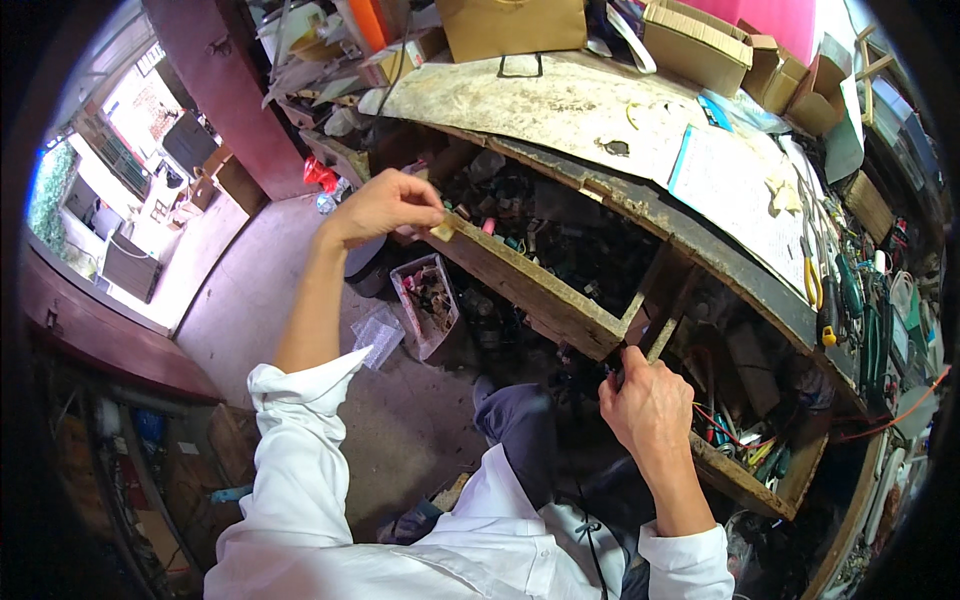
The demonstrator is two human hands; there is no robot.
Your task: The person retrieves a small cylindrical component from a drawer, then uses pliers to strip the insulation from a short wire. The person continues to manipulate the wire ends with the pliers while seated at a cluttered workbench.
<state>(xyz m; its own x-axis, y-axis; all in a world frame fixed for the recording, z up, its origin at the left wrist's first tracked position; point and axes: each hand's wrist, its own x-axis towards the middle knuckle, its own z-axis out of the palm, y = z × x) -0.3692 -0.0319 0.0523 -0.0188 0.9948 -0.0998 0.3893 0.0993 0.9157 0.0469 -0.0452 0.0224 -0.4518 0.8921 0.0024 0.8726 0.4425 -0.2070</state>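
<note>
A long wooden drawer (pixel 535 285), worn and pulled out from under the workbench, is filled with a dark jumble of small parts (pixel 510 215). My left hand (pixel 385 210) is closed at its front left corner, fingers bent over the edge beside a pale bit of wood. Just below the front right corner, my right hand (pixel 648 400) is curled into a fist close against the wood. Something dark shows between its thumb and fingers, but I cannot make out what it is. Right of that hand, a second drawer (pixel 745 480) stands open with tools and red wire inside.
On the bench (pixel 470 95) lie a stained sheet, papers and cardboard boxes (pixel 697 45). Pliers (pixel 812 275) and screwdrivers crowd its right end. Below the drawer, a white box of scraps (pixel 430 305) and bubble wrap (pixel 378 335) rest on the floor. A doorway opens at left.
</note>
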